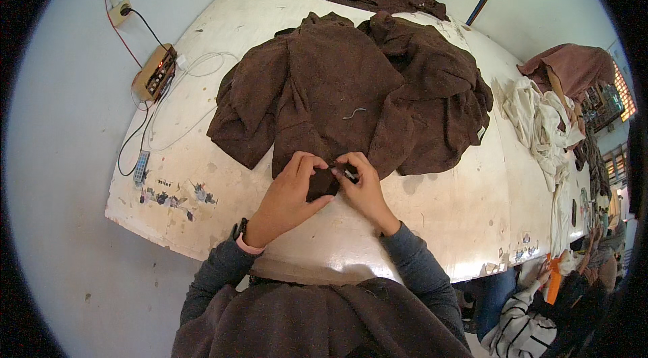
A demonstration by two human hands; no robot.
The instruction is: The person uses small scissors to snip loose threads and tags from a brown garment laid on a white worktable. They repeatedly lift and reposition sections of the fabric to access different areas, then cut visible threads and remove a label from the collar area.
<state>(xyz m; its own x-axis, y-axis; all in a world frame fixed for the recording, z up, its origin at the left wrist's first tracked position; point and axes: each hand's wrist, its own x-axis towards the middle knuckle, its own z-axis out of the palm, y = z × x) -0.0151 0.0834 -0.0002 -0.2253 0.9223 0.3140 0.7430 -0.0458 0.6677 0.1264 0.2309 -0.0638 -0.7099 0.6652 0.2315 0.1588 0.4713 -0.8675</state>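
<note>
A dark brown garment (337, 67) lies spread and rumpled over the white table in front of me. My left hand (287, 186) is closed on its near edge, with a small flap of the brown cloth between thumb and fingers. Right beside it, my right hand (364, 189) pinches at the same edge, its fingertips almost touching the left ones. Something small and dark with a pale glint shows within the right hand's grip; its kind is too small to make out. A loose light thread (354, 113) rests on the cloth above my hands.
Another folded brown cloth (385, 0) lies at the table's far edge. On the left are a brown box with lights (155, 73), white cables and a remote control (141, 167). White cloth (540, 121) hangs over the right side, where other people sit nearby.
</note>
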